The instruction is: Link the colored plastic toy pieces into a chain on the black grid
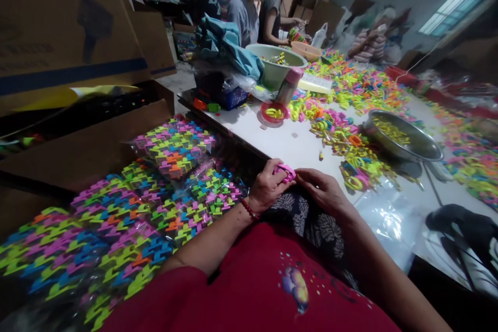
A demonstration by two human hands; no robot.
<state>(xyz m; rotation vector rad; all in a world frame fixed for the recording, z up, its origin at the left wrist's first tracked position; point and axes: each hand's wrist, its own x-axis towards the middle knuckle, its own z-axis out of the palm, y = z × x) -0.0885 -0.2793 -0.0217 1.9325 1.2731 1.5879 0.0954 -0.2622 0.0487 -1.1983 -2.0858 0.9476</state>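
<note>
My left hand (pixel 268 184) is closed around a small pink plastic piece (pixel 287 172), held just off the near edge of the table, above my lap. A red bead bracelet circles that wrist. Close beside it, my right hand (pixel 321 187) has thumb and fingers pinched together at the right end of the pink piece. A tiny yellowish bit shows at those fingertips, too small to name. On the white table (pixel 252 132) past my hands lies a single small yellow piece (pixel 321 155). Loose yellow, pink and orange plastic pieces (pixel 356 163) spread out to the right.
Clear bags of colourful plastic parts (pixel 175 148) fill a carton on my left. A metal bowl (pixel 404 135), red dish (pixel 274 113), pink-capped bottle (pixel 290 85), blue basket (pixel 229 96) and green basin (pixel 278 70) stand on the table. Several people sit beyond. A plastic bag (pixel 385 218) lies right.
</note>
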